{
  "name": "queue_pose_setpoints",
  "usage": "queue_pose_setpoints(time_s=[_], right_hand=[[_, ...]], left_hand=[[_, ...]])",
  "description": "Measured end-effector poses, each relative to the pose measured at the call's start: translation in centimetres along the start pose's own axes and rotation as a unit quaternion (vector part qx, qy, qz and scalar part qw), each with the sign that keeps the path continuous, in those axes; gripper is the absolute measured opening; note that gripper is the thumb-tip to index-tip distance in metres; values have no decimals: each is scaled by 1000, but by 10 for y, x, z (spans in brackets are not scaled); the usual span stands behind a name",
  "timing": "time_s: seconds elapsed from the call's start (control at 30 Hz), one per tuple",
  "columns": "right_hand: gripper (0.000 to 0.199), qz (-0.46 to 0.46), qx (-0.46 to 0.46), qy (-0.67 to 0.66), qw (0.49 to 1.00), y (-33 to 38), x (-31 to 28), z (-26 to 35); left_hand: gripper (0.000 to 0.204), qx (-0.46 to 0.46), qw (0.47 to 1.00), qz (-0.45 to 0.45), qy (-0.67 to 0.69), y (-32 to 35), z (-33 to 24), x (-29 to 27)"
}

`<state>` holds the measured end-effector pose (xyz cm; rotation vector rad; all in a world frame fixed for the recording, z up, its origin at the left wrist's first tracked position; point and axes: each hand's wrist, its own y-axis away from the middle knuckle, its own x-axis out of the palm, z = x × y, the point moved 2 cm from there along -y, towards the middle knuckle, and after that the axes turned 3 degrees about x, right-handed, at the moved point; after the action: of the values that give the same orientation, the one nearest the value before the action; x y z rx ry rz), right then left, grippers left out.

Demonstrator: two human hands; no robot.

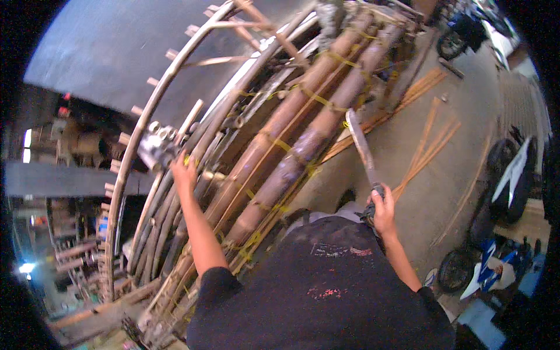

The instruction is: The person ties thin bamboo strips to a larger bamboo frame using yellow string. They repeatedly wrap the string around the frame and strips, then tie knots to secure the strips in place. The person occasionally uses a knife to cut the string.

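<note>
My right hand [382, 210] is wrapped round the dark handle of a machete [363, 146]. Its long blade points up and away, its tip beside a pole. My left hand [184, 172] reaches over the stacked poles, with a small yellow strip [188, 160] at its fingers. Blur hides whether those fingers grip anything. Just past them is a shiny, blurred cluster [157, 149] with round pole ends. Two thick brown poles [274, 131] run diagonally between my hands, tied with yellow straps [321, 99]. Thinner dark poles [160, 233] lie under my left forearm.
A curved wooden frame [140, 131] with protruding crosspieces arches on the left. Long thin wooden strips [429, 146] lie on the grey floor to the right. Motorbikes [458, 268] stand along the right side, one more [452, 44] at the far right.
</note>
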<state>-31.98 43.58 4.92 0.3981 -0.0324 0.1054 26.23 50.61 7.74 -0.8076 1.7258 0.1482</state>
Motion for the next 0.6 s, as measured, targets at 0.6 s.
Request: queue_pose_setpoints(time_s=[0.6], right_hand=[[35, -131, -143, -131, 972, -265, -144, 131]], left_hand=[[26, 26, 970, -88, 226, -98, -346, 81]])
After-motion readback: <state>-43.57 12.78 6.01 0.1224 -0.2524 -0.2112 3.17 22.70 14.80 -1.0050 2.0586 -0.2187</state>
